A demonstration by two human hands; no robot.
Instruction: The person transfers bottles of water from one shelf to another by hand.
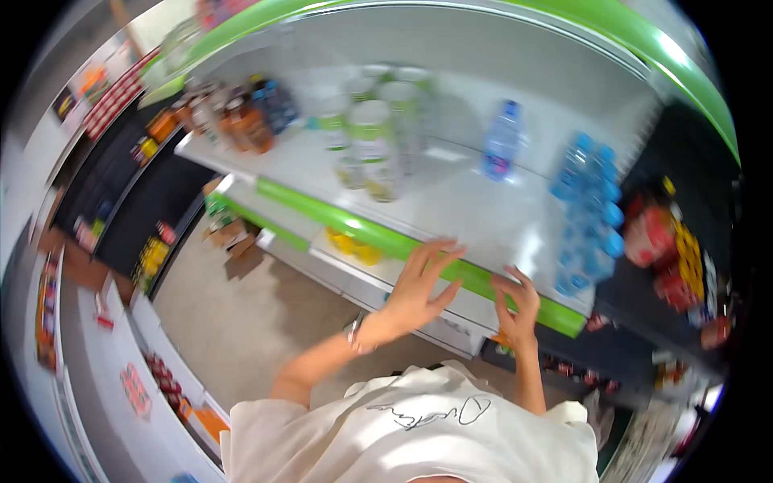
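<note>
My left hand [419, 288], with a bracelet [357, 336] at the wrist, has its fingers spread over the green front edge [362, 229] of a white shelf [451, 205]. To its right, my right hand [517, 302] is by the same edge, fingers apart. Neither hand holds anything; whether the fingertips touch the edge I cannot tell. Beyond them a clear bottle with a blue cap [503, 143] stands upright on the shelf. Blue-capped water bottles [588, 221] are grouped at the right end. Several tall white-and-green cans [374, 149] stand left of the lone bottle.
Amber bottles [247, 125] and dark blue ones [275, 105] stand at the shelf's left end. Below is a lower shelf with yellow items [354, 248]. Dark shelving with red packages [651, 233] adjoins on the right. A cardboard box [233, 233] lies on the floor [217, 306].
</note>
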